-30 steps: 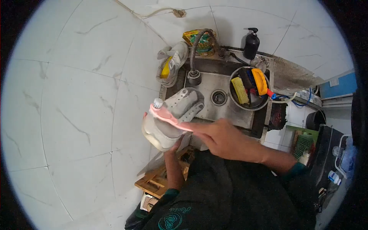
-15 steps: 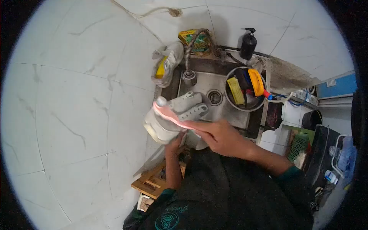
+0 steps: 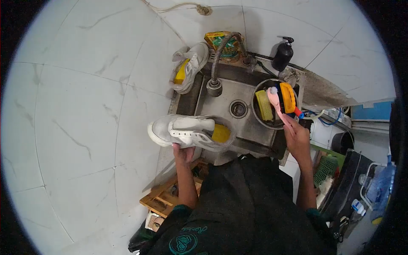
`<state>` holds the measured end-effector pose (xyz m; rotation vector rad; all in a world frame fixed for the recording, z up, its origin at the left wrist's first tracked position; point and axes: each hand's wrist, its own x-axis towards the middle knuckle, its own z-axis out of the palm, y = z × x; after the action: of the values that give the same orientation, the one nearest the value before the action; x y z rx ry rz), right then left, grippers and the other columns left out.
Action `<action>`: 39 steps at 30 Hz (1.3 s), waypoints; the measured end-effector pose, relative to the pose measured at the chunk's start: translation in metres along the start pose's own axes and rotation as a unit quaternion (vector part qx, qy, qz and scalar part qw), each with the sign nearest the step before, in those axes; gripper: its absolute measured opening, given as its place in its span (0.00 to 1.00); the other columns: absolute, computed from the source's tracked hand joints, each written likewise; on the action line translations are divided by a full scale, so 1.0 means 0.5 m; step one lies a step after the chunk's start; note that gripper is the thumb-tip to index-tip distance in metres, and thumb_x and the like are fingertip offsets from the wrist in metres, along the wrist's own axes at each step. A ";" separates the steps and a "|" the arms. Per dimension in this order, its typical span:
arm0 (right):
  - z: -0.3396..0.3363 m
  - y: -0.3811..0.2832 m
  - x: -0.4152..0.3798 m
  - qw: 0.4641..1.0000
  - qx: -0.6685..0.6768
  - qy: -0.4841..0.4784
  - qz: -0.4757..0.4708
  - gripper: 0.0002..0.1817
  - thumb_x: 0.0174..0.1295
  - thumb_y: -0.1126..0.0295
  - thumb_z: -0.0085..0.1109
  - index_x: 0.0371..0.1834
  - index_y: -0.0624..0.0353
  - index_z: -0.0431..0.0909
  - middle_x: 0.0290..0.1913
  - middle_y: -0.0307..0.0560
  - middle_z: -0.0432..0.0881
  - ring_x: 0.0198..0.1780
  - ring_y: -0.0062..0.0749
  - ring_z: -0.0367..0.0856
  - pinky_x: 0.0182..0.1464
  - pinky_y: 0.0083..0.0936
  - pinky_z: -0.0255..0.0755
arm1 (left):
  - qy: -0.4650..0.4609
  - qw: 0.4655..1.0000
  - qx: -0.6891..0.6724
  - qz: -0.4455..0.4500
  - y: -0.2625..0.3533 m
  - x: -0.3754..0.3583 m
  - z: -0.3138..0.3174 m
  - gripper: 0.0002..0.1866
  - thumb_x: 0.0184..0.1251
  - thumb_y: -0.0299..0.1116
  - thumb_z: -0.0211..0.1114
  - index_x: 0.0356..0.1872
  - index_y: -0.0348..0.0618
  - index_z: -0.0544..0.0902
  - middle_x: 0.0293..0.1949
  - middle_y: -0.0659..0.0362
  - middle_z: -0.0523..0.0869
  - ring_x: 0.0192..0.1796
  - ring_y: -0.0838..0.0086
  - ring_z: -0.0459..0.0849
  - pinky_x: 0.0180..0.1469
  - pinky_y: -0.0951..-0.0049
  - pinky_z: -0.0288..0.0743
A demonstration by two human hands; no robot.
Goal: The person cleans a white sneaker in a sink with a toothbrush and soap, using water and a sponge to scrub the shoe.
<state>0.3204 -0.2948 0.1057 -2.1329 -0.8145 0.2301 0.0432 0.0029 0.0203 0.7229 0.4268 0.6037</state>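
A light grey and white shoe with a yellow insole (image 3: 193,132) lies sideways over the near left part of the sink. My left hand (image 3: 183,154) holds it from below, fingers partly hidden under the sole. My right hand (image 3: 297,138) grips the handle of a pink brush (image 3: 275,102), whose white-bristled head is over a metal bowl (image 3: 260,121). In the bowl are a yellow block (image 3: 264,105) and an orange-yellow brush (image 3: 287,97). A second similar shoe (image 3: 190,68) rests on the sink's back left corner.
A flexible faucet (image 3: 215,70) hangs over the steel sink (image 3: 246,91) with its drain. Behind stand a green and yellow packet (image 3: 225,46) and a black pump bottle (image 3: 283,55). A wooden stool (image 3: 159,202) is at the lower left, a dark bucket (image 3: 342,142) at the right.
My right hand has moved the pink brush from the shoe rightward to the bowl. The shoe has turned in my left hand, and its yellow insole now shows.
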 end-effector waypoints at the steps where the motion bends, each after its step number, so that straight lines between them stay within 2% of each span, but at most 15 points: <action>1: 0.007 0.018 -0.006 1.000 -0.013 0.002 0.019 0.16 0.64 0.73 0.57 0.55 0.61 0.79 0.42 0.59 0.85 0.39 0.47 0.87 0.41 0.37 0.78 | 0.004 1.000 -0.005 -0.001 -0.007 0.002 0.000 0.50 0.51 0.65 0.70 0.72 0.53 0.61 0.70 0.58 0.68 0.69 0.59 0.69 0.69 0.51 0.64; 2: 0.015 0.036 -0.012 0.999 -0.028 0.006 0.040 0.16 0.63 0.72 0.58 0.53 0.59 0.80 0.40 0.60 0.84 0.38 0.52 0.86 0.39 0.40 0.78 | 0.006 1.000 -0.013 -0.004 -0.015 0.005 0.000 0.50 0.51 0.66 0.70 0.72 0.53 0.62 0.69 0.58 0.69 0.68 0.60 0.69 0.69 0.52 0.65; 4: 0.036 0.073 -0.021 0.996 -0.054 -0.029 0.064 0.16 0.61 0.69 0.61 0.53 0.57 0.78 0.36 0.59 0.84 0.37 0.56 0.84 0.40 0.46 0.76 | -0.003 0.999 -0.038 -0.024 -0.032 0.012 0.006 0.49 0.51 0.66 0.69 0.71 0.53 0.63 0.69 0.59 0.70 0.68 0.60 0.71 0.68 0.52 0.66; 7: 0.046 0.118 -0.034 0.989 -0.115 -0.054 0.078 0.17 0.61 0.67 0.61 0.54 0.53 0.77 0.35 0.59 0.84 0.36 0.57 0.84 0.39 0.48 0.76 | -0.037 0.995 -0.068 -0.057 -0.049 0.031 -0.003 0.48 0.52 0.67 0.68 0.70 0.53 0.65 0.68 0.59 0.71 0.67 0.61 0.72 0.68 0.52 0.67; 12: 0.039 0.123 -0.037 0.994 -0.075 -0.064 0.045 0.17 0.61 0.67 0.61 0.54 0.50 0.77 0.35 0.59 0.84 0.37 0.58 0.83 0.40 0.47 0.76 | 0.057 0.993 -0.065 -0.076 -0.082 0.042 -0.004 0.46 0.55 0.68 0.65 0.70 0.53 0.65 0.67 0.59 0.72 0.66 0.61 0.73 0.66 0.54 0.69; 13: 0.034 0.120 -0.039 0.991 -0.089 -0.084 0.061 0.16 0.61 0.67 0.61 0.52 0.51 0.78 0.35 0.59 0.84 0.38 0.57 0.84 0.40 0.47 0.76 | 0.070 0.992 -0.071 -0.080 -0.088 0.045 -0.008 0.45 0.56 0.67 0.65 0.70 0.53 0.65 0.66 0.59 0.72 0.65 0.62 0.73 0.66 0.54 0.70; 17: 0.012 0.101 -0.047 0.993 -0.068 -0.039 0.083 0.14 0.60 0.67 0.62 0.49 0.52 0.79 0.34 0.57 0.84 0.37 0.56 0.84 0.40 0.46 0.76 | 0.108 0.988 -0.072 -0.078 -0.099 0.051 0.029 0.43 0.59 0.68 0.60 0.70 0.54 0.66 0.66 0.59 0.73 0.65 0.62 0.74 0.64 0.54 0.71; 19: 0.008 0.097 -0.050 0.991 -0.069 -0.030 0.113 0.13 0.59 0.67 0.63 0.47 0.52 0.80 0.33 0.56 0.84 0.37 0.56 0.84 0.39 0.45 0.76 | 0.115 0.986 -0.086 -0.089 -0.109 0.055 0.024 0.41 0.62 0.69 0.57 0.70 0.54 0.65 0.66 0.59 0.73 0.65 0.62 0.73 0.64 0.54 0.71; 22: -0.013 0.087 -0.080 0.986 -0.126 -0.046 0.095 0.13 0.59 0.67 0.63 0.47 0.52 0.80 0.31 0.56 0.84 0.35 0.55 0.84 0.39 0.45 0.76 | 0.134 0.983 -0.097 -0.075 -0.111 0.065 0.048 0.40 0.64 0.69 0.52 0.70 0.54 0.65 0.67 0.59 0.72 0.66 0.61 0.71 0.66 0.54 0.68; 25: -0.029 0.086 -0.086 0.971 -0.180 -0.052 0.147 0.13 0.58 0.67 0.63 0.46 0.53 0.80 0.32 0.57 0.84 0.36 0.55 0.84 0.39 0.46 0.77 | 0.149 0.981 -0.106 -0.059 -0.125 0.075 0.043 0.40 0.66 0.70 0.48 0.71 0.54 0.64 0.67 0.58 0.70 0.69 0.61 0.68 0.69 0.52 0.63; 29: 0.003 0.093 -0.051 0.962 -0.232 -0.079 0.124 0.12 0.56 0.67 0.63 0.43 0.54 0.79 0.35 0.57 0.84 0.38 0.56 0.84 0.41 0.49 0.78 | 0.152 0.981 -0.091 -0.082 -0.130 0.077 0.075 0.41 0.66 0.71 0.46 0.71 0.53 0.63 0.68 0.58 0.69 0.70 0.59 0.66 0.71 0.50 0.59; 32: -0.010 0.063 -0.029 0.950 -0.232 -0.137 0.157 0.13 0.56 0.67 0.65 0.45 0.52 0.81 0.36 0.59 0.84 0.42 0.55 0.83 0.45 0.46 0.77 | 0.168 0.976 -0.103 -0.091 -0.137 0.087 0.069 0.41 0.66 0.71 0.45 0.71 0.53 0.63 0.69 0.57 0.68 0.70 0.58 0.66 0.71 0.49 0.58; 35: -0.004 0.084 -0.027 0.950 -0.242 -0.128 0.152 0.09 0.56 0.69 0.60 0.39 0.57 0.79 0.35 0.61 0.84 0.40 0.58 0.84 0.42 0.50 0.79 | 0.149 0.980 -0.099 -0.082 -0.146 0.088 0.051 0.41 0.67 0.71 0.45 0.71 0.53 0.63 0.69 0.56 0.68 0.70 0.56 0.66 0.71 0.49 0.58; 38: 0.024 0.100 -0.017 0.938 -0.278 -0.127 0.162 0.08 0.57 0.68 0.61 0.40 0.54 0.81 0.34 0.60 0.84 0.37 0.58 0.84 0.41 0.49 0.79 | 0.180 0.976 -0.084 -0.093 -0.137 0.078 0.096 0.41 0.67 0.70 0.46 0.72 0.53 0.63 0.70 0.55 0.67 0.70 0.55 0.65 0.72 0.48 0.57; 39: 0.029 0.098 -0.012 0.934 -0.290 -0.138 0.157 0.07 0.58 0.68 0.59 0.37 0.56 0.82 0.33 0.61 0.83 0.37 0.58 0.85 0.40 0.49 0.79 | 0.176 0.976 -0.087 -0.096 -0.141 0.075 0.086 0.41 0.67 0.70 0.47 0.72 0.53 0.63 0.69 0.55 0.67 0.70 0.55 0.65 0.72 0.48 0.58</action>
<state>0.3327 -0.3117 0.0588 -2.8390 -0.7553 0.5174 0.1208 -0.0358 -0.0072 0.3998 0.7532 0.5779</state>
